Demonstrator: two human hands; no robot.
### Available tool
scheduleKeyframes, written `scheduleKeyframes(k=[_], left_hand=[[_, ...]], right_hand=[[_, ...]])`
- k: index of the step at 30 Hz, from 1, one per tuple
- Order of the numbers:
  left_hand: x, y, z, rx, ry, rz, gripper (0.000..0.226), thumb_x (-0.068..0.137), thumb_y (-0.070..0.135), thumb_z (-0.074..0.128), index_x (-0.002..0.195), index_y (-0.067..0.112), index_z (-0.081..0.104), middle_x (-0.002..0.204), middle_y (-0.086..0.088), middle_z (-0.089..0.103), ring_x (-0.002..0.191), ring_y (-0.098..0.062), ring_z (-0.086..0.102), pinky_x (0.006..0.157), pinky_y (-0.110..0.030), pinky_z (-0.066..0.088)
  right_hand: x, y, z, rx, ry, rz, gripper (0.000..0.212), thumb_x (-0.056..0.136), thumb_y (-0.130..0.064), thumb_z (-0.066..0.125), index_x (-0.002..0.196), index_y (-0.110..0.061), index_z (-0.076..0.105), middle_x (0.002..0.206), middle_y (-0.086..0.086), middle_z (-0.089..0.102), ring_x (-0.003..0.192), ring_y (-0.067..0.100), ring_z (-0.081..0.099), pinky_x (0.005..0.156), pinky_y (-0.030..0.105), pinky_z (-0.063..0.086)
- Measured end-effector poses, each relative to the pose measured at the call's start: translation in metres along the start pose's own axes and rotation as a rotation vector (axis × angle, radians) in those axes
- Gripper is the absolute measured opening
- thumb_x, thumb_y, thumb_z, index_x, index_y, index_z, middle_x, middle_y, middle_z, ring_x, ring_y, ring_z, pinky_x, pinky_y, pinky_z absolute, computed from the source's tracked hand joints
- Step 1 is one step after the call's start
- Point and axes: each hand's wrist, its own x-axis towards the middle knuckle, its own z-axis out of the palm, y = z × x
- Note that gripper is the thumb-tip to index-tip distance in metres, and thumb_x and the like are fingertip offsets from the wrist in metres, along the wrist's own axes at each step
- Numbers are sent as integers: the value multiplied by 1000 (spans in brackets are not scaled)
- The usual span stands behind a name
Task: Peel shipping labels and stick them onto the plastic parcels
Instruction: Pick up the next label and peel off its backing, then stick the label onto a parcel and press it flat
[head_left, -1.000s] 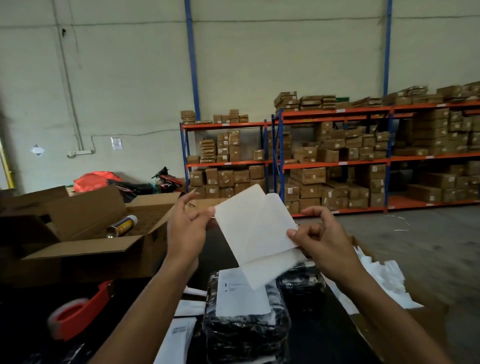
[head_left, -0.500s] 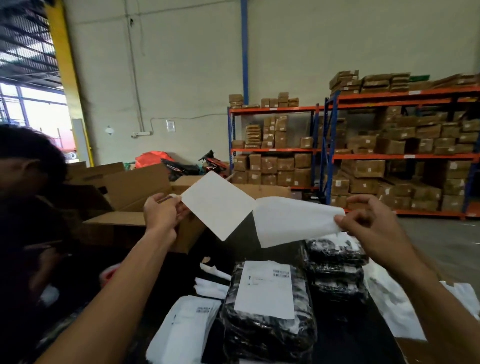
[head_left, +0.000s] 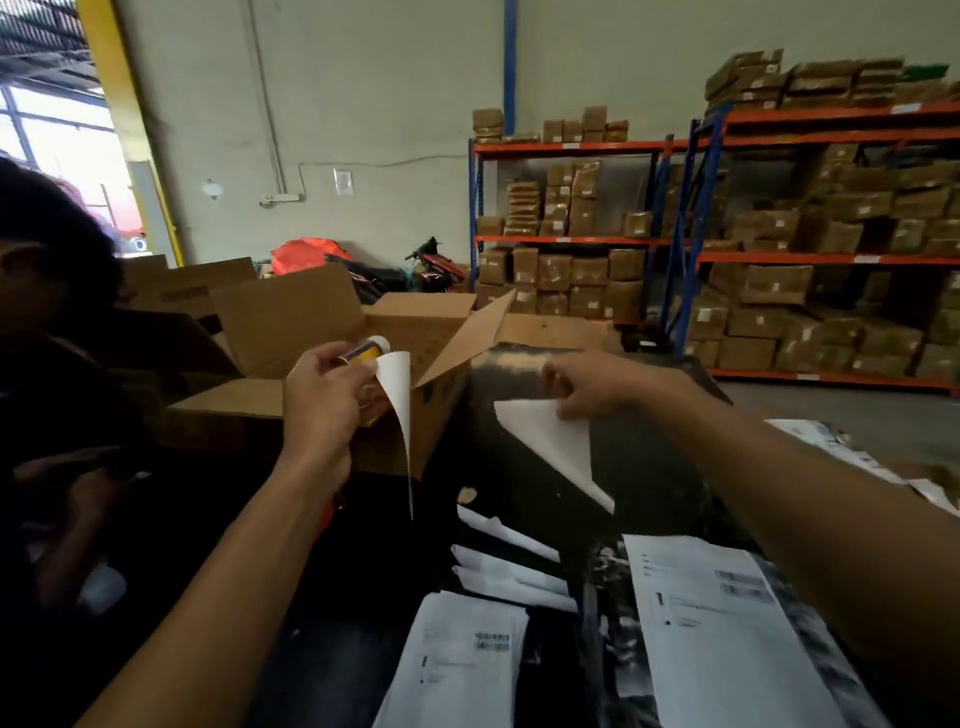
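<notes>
My left hand (head_left: 322, 395) pinches the top corner of a white sheet (head_left: 399, 415) that hangs down curled and nearly edge-on. Held to the right of it, my right hand (head_left: 592, 384) grips a second white sheet (head_left: 556, 447), which droops to a point. The two sheets are fully apart; I cannot tell which is the label and which the backing. Below my right arm lies a black plastic parcel (head_left: 618, 654) with a printed shipping label (head_left: 727, 639) stuck on top. A pile of printed labels (head_left: 457, 670) lies at the bottom centre.
An open cardboard box (head_left: 291, 322) with a spray can (head_left: 371, 347) inside stands just behind my left hand. Another person (head_left: 47, 291) is close on the left. Loose white papers (head_left: 514, 566) lie on the dark table, more papers (head_left: 831, 447) at the right. Shelves of brown boxes (head_left: 779, 249) stand behind.
The two sheets, still joined half a second ago, have come completely apart. Both hands have dropped lower, and the view has swung left and down.
</notes>
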Motion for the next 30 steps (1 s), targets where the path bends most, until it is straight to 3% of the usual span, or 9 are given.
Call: scheduleKeyframes(k=[4, 6, 12, 15, 17, 20, 23, 27, 30], left_hand=[[16, -27, 4, -21, -25, -13, 34, 91, 6, 59, 125, 11, 52, 85, -1, 64, 74, -16, 62, 73, -34, 56], [25, -37, 7, -33, -21, -24, 38, 91, 7, 60, 127, 10, 52, 82, -1, 65, 77, -16, 64, 76, -36, 57], [46, -45, 17, -99, -7, -63, 40, 91, 7, 59, 130, 11, 49, 94, -1, 66, 90, -18, 68, 75, -32, 57], [51, -41, 31, -136, -10, -69, 38, 92, 8, 57, 129, 10, 49, 86, 3, 63, 80, -11, 66, 61, -21, 55], [53, -39, 42, -144, -16, -64, 36, 92, 8, 57, 128, 11, 50, 83, 1, 63, 71, -7, 63, 52, -16, 52], [51, -33, 66, -191, -33, -85, 34, 93, 7, 56, 126, 11, 49, 89, -2, 61, 76, -10, 62, 58, -22, 56], [37, -29, 98, -234, -90, -105, 32, 93, 9, 55, 124, 17, 49, 107, -8, 61, 89, -17, 66, 63, -26, 56], [3, -14, 149, -254, -136, -63, 33, 94, 11, 53, 126, 18, 48, 112, -7, 61, 96, -17, 65, 75, -31, 59], [-26, -2, 183, -252, -222, -41, 30, 94, 9, 53, 121, 21, 48, 110, -5, 60, 95, -17, 65, 77, -33, 59]], right_hand=[[48, -9, 55, -234, -321, -32, 30, 85, -20, 62, 112, -9, 62, 113, 10, 64, 92, 25, 61, 80, 41, 53], [63, -10, 76, -314, -445, -26, 30, 84, -22, 63, 109, -7, 65, 114, 10, 65, 91, 28, 62, 83, 45, 54], [74, -26, 105, -366, -600, -43, 40, 86, -14, 65, 123, -2, 57, 110, 14, 60, 83, 25, 56, 83, 42, 54], [69, -25, 90, -393, -496, -102, 33, 85, -16, 66, 115, -4, 60, 93, 8, 60, 78, 24, 57, 71, 36, 53], [65, -20, 67, -331, -330, -103, 30, 85, -22, 66, 113, -13, 59, 99, 3, 63, 84, 21, 60, 74, 34, 53], [42, -17, 10, -14, 9, -79, 28, 87, -28, 62, 114, -23, 54, 101, -4, 61, 90, 11, 58, 77, 26, 50], [2, -22, -33, 225, 184, -121, 34, 84, -39, 64, 113, -24, 53, 85, -15, 57, 82, 0, 58, 68, 15, 44], [-35, -1, -36, 133, 302, -97, 41, 82, -35, 68, 117, -22, 51, 86, -13, 59, 71, -5, 55, 61, 12, 45], [-55, 32, -40, 132, 413, -11, 35, 86, -23, 64, 118, -22, 50, 89, -8, 65, 77, 1, 61, 68, 18, 52]])
